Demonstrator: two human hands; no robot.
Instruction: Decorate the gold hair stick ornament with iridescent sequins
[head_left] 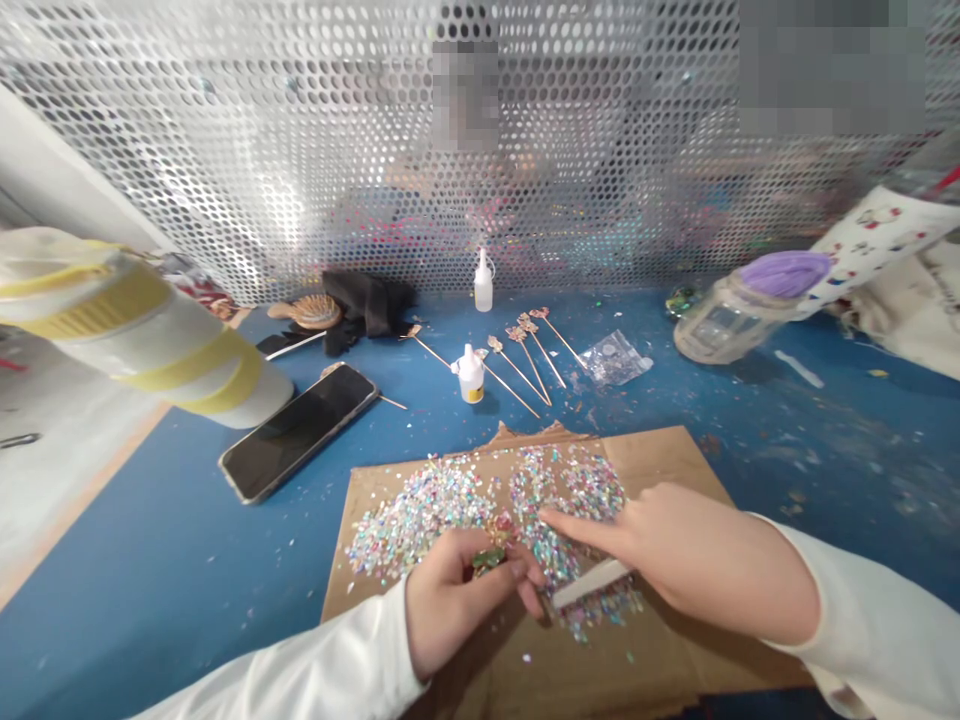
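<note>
My left hand (pixel 469 590) pinches a small ornament (pixel 490 558) with a green part and a pinkish jewelled part; the fingers partly cover it. My right hand (pixel 660 550) stretches its index finger down to the loose glittery rhinestones (pixel 545 545). Its other fingers are curled around a flat pale stick (pixel 592 582), whose free end points towards my left hand. Beneath both hands lies a cardboard sheet (pixel 570 670), with another heap of rhinestones (pixel 427 510) on its left half.
Behind the cardboard stand two small glue bottles (pixel 472 376) among several sticks with decorated tops (pixel 517 333). A plastic bag (pixel 616 357) lies beside them. Further left are a phone (pixel 300 430), a tall white-and-yellow tumbler (pixel 187 350) and a hairbrush (pixel 315 311). A jar (pixel 716 325) stands at right.
</note>
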